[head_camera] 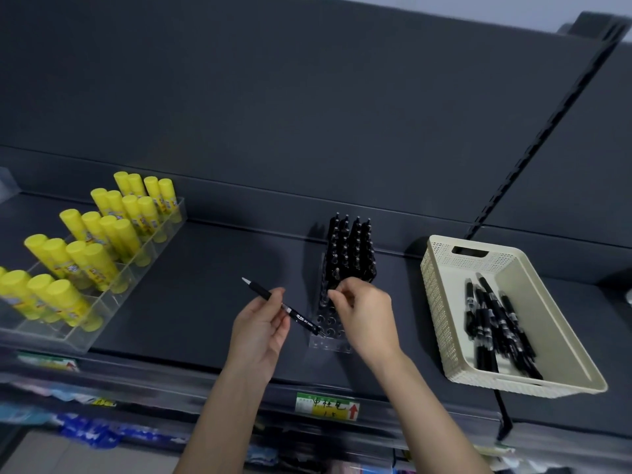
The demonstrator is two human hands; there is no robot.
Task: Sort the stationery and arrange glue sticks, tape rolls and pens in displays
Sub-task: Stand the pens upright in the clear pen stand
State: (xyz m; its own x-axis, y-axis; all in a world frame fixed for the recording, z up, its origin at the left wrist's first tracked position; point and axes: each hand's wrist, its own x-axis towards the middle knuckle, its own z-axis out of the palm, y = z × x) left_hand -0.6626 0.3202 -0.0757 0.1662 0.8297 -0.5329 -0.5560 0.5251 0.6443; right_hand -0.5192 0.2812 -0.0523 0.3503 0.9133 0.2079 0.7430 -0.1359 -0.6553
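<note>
Nineteen yellow glue sticks (85,230) are counted; one pen (284,306) is pinched by left hand (261,328); right hand (366,316) fingertips are closed on a pen top in the clear holder (330,342) mid-shelf

Dark grey flat shelf (219,285), matching back panel behind. Directly on it, left to right:
- clear acrylic stepped display tray (113,295), left end, divided into compartments, filled with upright yellow glue sticks (95,265), rows of four;
- clear acrylic pen stand with round holes (330,331), centre, far rows filled with upright black pens (349,248), near holes open;
- cream perforated plastic basket (441,313), right end, loose black pens (496,323) lying inside.
</note>
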